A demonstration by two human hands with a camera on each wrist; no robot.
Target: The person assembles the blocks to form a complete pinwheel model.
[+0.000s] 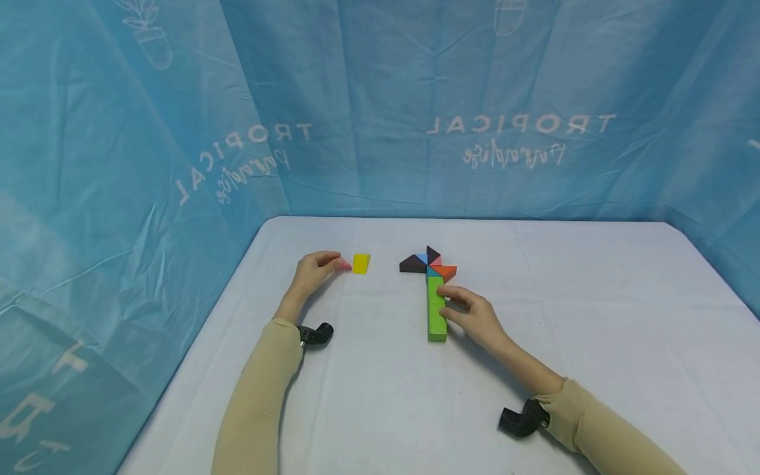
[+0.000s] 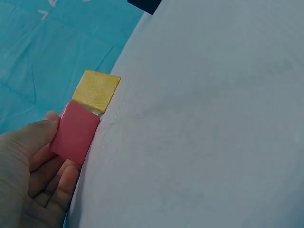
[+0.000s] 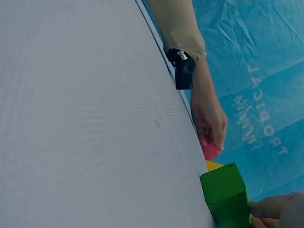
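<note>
Between thumb and fingers, my left hand [image 1: 314,270] pinches a pink block [image 2: 76,133]. That block is right beside a yellow four-sided block [image 1: 361,263] with slanted edges, on the table's left part. A column of green blocks [image 1: 436,316] lies near the table's middle, pointing toward me. My right hand [image 1: 475,315] is at the column's right side, thumb and forefinger spread apart, fingertips touching its edge. Above the column's far end sit black [image 1: 411,264], blue, pink, teal and orange [image 1: 446,271] pieces, fanned out like a pinwheel.
A white cloth covers the table [image 1: 570,297]. Blue printed curtains [image 1: 380,99] hang behind it and along the left. Black wrist cameras [image 1: 316,334] are strapped on both forearms, low over the cloth.
</note>
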